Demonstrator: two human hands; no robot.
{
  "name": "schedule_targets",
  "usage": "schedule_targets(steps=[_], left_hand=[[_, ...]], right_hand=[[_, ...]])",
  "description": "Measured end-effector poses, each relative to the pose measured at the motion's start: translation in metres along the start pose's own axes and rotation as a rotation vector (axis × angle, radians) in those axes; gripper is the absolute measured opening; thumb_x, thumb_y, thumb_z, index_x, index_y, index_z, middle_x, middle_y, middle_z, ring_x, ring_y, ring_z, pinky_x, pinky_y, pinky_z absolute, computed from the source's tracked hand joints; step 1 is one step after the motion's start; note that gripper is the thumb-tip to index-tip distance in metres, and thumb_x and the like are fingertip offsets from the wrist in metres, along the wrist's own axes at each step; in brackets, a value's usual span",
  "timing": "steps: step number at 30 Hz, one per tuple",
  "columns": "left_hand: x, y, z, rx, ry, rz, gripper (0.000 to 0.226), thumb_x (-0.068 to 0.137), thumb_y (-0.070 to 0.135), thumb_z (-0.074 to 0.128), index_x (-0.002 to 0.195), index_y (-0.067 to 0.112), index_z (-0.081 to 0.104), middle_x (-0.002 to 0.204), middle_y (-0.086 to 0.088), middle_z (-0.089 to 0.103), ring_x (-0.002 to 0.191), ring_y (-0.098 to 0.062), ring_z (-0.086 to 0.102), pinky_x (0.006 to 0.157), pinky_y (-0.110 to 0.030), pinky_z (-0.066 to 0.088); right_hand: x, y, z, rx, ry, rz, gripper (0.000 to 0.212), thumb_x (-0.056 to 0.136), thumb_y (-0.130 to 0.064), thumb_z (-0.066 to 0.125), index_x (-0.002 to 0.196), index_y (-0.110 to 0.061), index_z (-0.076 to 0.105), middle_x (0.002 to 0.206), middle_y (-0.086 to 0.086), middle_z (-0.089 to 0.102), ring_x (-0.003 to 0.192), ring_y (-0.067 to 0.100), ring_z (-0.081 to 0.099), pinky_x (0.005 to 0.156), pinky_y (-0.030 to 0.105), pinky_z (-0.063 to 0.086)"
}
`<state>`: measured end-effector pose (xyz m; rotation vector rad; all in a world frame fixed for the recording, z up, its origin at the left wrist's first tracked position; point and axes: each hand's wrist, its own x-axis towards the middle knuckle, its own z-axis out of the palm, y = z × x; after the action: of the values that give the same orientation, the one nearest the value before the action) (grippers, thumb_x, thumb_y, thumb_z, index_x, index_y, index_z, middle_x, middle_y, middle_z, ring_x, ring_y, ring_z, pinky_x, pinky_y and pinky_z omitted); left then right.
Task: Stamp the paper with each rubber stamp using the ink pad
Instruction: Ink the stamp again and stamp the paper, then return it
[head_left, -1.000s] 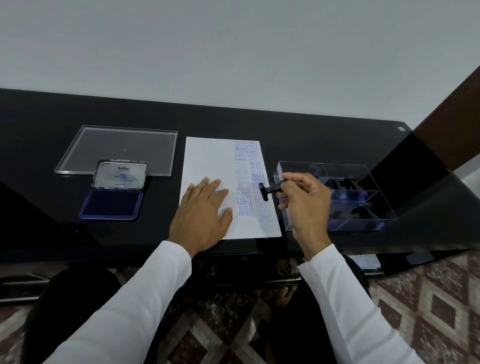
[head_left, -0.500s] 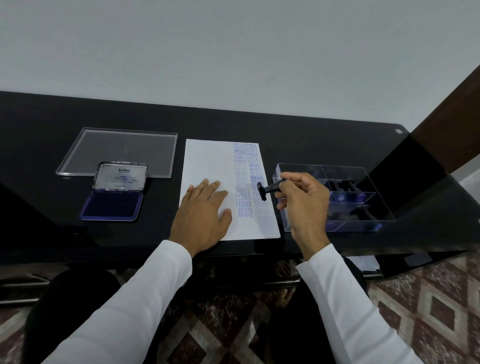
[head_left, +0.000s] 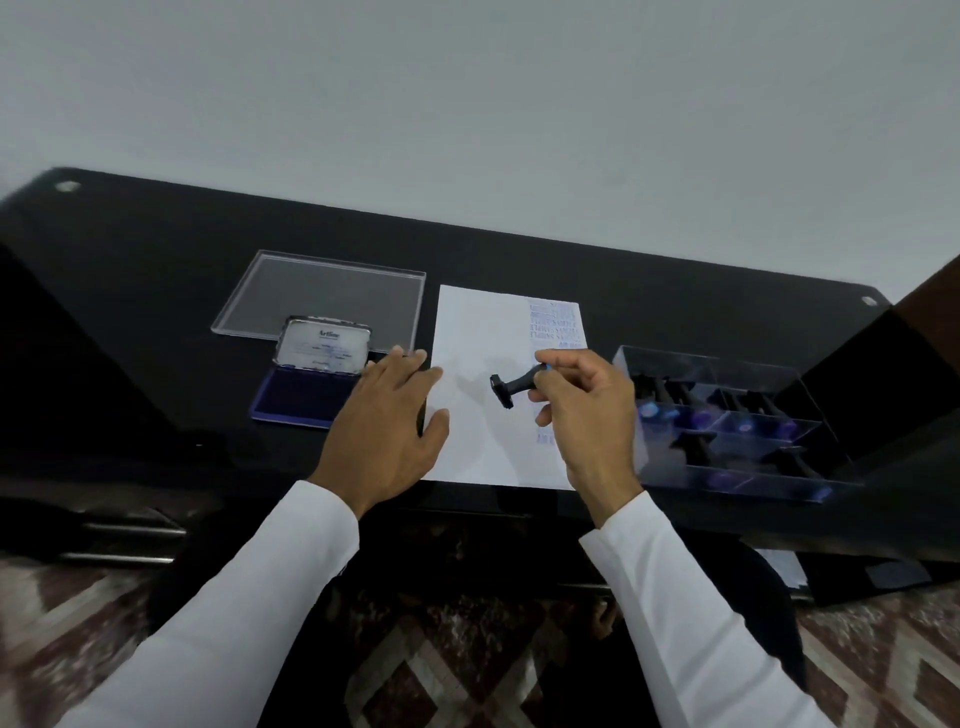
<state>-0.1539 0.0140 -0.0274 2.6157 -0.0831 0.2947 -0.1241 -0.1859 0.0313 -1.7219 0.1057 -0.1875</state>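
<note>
Black desk (head_left: 156, 249) under a pale wall carries everything, with the paper (head_left: 483, 364) in the middle. Left of the paper lies the open ink pad (head_left: 306, 395); the left hand (head_left: 387, 421) rests spread flat across the paper's left edge. Above the paper, the right hand (head_left: 587, 410) pinches a stamp (head_left: 511, 387) by its handle. Right of the paper sits a clear box (head_left: 727, 415) of stamps.

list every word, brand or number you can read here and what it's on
"Artline": printed on the inside of the ink pad lid; the smaller lines under it are too blurred to read.
"SAMPLE": among the blue stamp prints down the right side of the paper; the other prints are too blurred to read, and the right hand covers some.
Rubber stamp in that hand: no text readable.
</note>
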Motion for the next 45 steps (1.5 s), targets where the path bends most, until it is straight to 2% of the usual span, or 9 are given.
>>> schedule_targets(steps=[6, 11, 16, 19, 21, 23, 29, 32, 45], left_hand=[[-0.025, -0.043, -0.038, 0.035, 0.064, -0.089, 0.053, 0.095, 0.043, 0.059, 0.144, 0.023, 0.052, 0.155, 0.000, 0.044, 0.149, -0.024, 0.030, 0.118, -0.049, 0.036], [-0.043, -0.075, -0.057, 0.075, 0.124, -0.174, 0.052, 0.094, 0.036, 0.063, 0.142, 0.015, 0.055, 0.151, -0.005, 0.048, 0.147, -0.028, 0.033, 0.123, -0.048, 0.026], [-0.053, -0.100, -0.069, 0.078, 0.155, -0.248, 0.053, 0.095, 0.037, 0.060, 0.144, 0.016, 0.054, 0.154, -0.005, 0.046, 0.150, -0.024, 0.029, 0.124, -0.045, 0.024], [-0.057, -0.112, -0.072, 0.102, 0.148, -0.276, 0.053, 0.096, 0.037, 0.059, 0.145, 0.017, 0.053, 0.155, -0.006, 0.045, 0.150, -0.025, 0.029, 0.124, -0.045, 0.022], [-0.058, -0.119, -0.072, 0.121, 0.138, -0.287, 0.054, 0.096, 0.038, 0.060, 0.145, 0.017, 0.052, 0.155, -0.007, 0.045, 0.150, -0.026, 0.029, 0.124, -0.048, 0.023], [-0.059, -0.126, -0.071, 0.134, 0.131, -0.296, 0.054, 0.095, 0.038, 0.060, 0.144, 0.017, 0.053, 0.155, -0.008, 0.045, 0.150, -0.027, 0.029, 0.124, -0.050, 0.023], [-0.062, -0.136, -0.061, 0.184, 0.116, -0.301, 0.055, 0.093, 0.043, 0.052, 0.142, 0.017, 0.056, 0.154, -0.009, 0.046, 0.149, -0.029, 0.031, 0.124, -0.051, 0.021], [-0.062, -0.137, -0.059, 0.213, 0.114, -0.300, 0.056, 0.092, 0.046, 0.049, 0.141, 0.018, 0.056, 0.154, -0.008, 0.045, 0.149, -0.028, 0.031, 0.124, -0.049, 0.021], [-0.062, -0.140, -0.054, 0.253, 0.119, -0.299, 0.058, 0.092, 0.048, 0.045, 0.141, 0.020, 0.056, 0.154, -0.008, 0.045, 0.149, -0.028, 0.032, 0.124, -0.049, 0.021]], right_hand=[[-0.016, -0.004, 0.052, -0.032, -0.148, -0.041, 0.020, 0.090, -0.007, 0.064, 0.099, -0.021, 0.076, 0.086, -0.002, 0.073, 0.078, 0.019, 0.072, 0.060, 0.031, 0.059], [-0.026, -0.008, 0.092, -0.085, -0.247, -0.099, 0.022, 0.091, -0.013, 0.069, 0.109, -0.024, 0.074, 0.092, -0.002, 0.072, 0.079, 0.019, 0.070, 0.056, 0.022, 0.055], [-0.036, -0.011, 0.131, -0.211, -0.287, -0.247, 0.019, 0.088, -0.017, 0.072, 0.104, -0.027, 0.073, 0.095, -0.012, 0.069, 0.087, 0.007, 0.067, 0.076, 0.036, 0.060], [-0.045, -0.015, 0.147, -0.284, -0.297, -0.413, 0.020, 0.088, -0.015, 0.072, 0.107, -0.020, 0.075, 0.102, -0.007, 0.067, 0.092, 0.006, 0.065, 0.087, 0.024, 0.054], [-0.048, -0.018, 0.155, -0.339, -0.313, -0.504, 0.021, 0.089, -0.013, 0.071, 0.110, -0.017, 0.075, 0.104, -0.004, 0.066, 0.094, 0.007, 0.063, 0.088, 0.009, 0.047], [-0.049, -0.018, 0.163, -0.389, -0.337, -0.565, 0.023, 0.091, -0.012, 0.070, 0.113, -0.014, 0.074, 0.106, -0.003, 0.066, 0.096, 0.004, 0.059, 0.088, 0.004, 0.042], [-0.043, -0.013, 0.178, -0.499, -0.408, -0.630, 0.024, 0.093, -0.011, 0.067, 0.117, -0.011, 0.073, 0.110, 0.001, 0.065, 0.100, 0.009, 0.060, 0.094, 0.006, 0.040], [-0.041, -0.007, 0.185, -0.559, -0.458, -0.614, 0.025, 0.094, -0.012, 0.065, 0.118, -0.011, 0.072, 0.111, 0.003, 0.065, 0.103, 0.013, 0.062, 0.097, 0.016, 0.044], [-0.036, -0.009, 0.185, -0.633, -0.524, -0.585, 0.024, 0.093, -0.017, 0.067, 0.116, -0.012, 0.072, 0.112, 0.004, 0.067, 0.103, 0.016, 0.061, 0.094, 0.025, 0.047]])
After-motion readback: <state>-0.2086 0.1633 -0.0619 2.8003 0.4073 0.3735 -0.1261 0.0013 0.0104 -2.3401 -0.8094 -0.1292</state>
